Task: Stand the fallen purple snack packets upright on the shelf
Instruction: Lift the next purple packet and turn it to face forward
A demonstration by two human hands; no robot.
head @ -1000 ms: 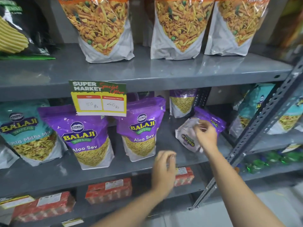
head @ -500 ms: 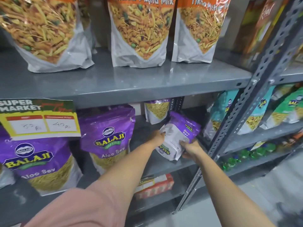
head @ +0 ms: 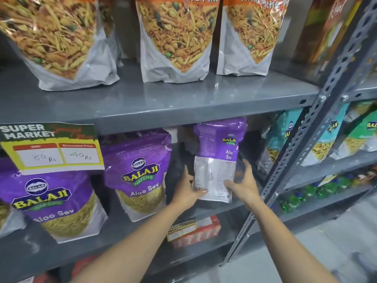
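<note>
A purple and white Aloo Sev packet (head: 218, 158) stands nearly upright at the right end of the grey middle shelf (head: 142, 231), its back label facing me. My left hand (head: 188, 190) grips its lower left edge and my right hand (head: 243, 183) holds its lower right side. Two more purple Balaji packets stand upright to the left, one beside my left hand (head: 140, 172) and one at the front left (head: 55, 203). The shelf behind the held packet is dark and hidden.
A yellow price card (head: 51, 148) hangs from the upper shelf edge (head: 183, 113). Big orange mix bags (head: 175, 37) stand above. A slotted grey upright (head: 302, 144) rises just right of my right hand. Teal packets (head: 285, 137) sit beyond it; red boxes (head: 195, 231) lie below.
Both hands have raised the packet from a tilted, lying pose to almost upright. My left hand came up from the shelf edge to grip it. The camera has moved closer and to the right.
</note>
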